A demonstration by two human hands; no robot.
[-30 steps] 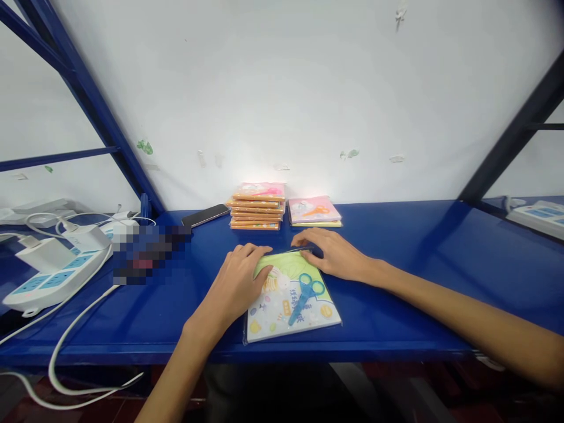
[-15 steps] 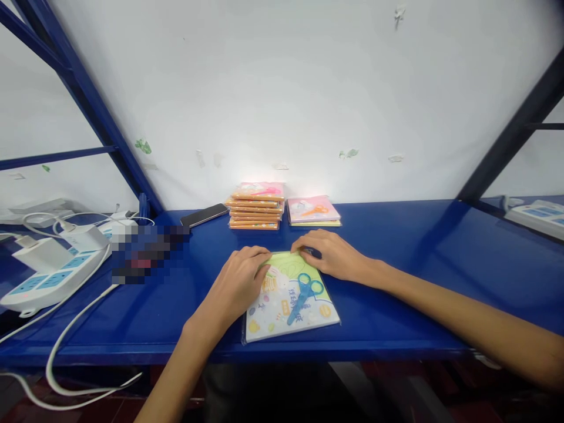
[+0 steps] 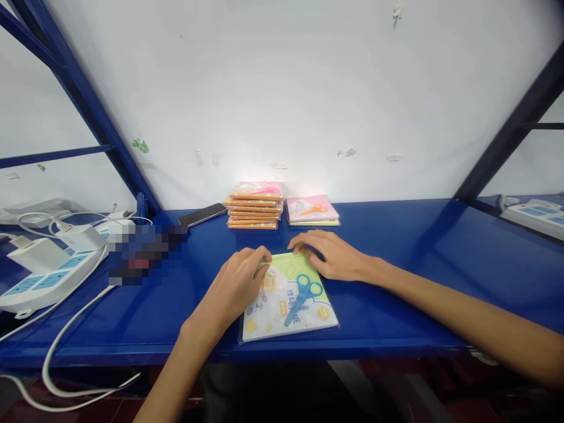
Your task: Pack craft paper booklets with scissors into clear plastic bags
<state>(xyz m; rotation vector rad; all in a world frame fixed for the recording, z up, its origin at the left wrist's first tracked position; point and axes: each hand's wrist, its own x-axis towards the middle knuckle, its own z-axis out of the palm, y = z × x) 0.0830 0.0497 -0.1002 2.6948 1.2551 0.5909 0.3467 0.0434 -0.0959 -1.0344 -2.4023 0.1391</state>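
Observation:
A flat packet in clear plastic (image 3: 264, 323), with a pale green and white printed cover, lies near the table's front edge. Blue scissors (image 3: 300, 299) show on its front, under the wrap. My left hand (image 3: 242, 276) pinches the packet's upper left edge, thumb on the cover and fingers bent at the rim. Along the upper right edge rests my right hand (image 3: 328, 254), its fingers curved and its thumb apart from them. Its fingertips touch or hover just over the top edge; which of the two I cannot tell.
At the back of the blue table (image 3: 396, 258) stand a stack of wrapped packets (image 3: 253, 214) and a lower pile (image 3: 312, 210) with orange scissors on top. A phone (image 3: 202, 215) lies left of them. A white power strip (image 3: 48, 279) with plugs and cables fills the left side.
My right fingers have loosened and lifted slightly at the packet's top edge, with the thumb now apart. My left hand keeps its place; the whole view has shifted a little.

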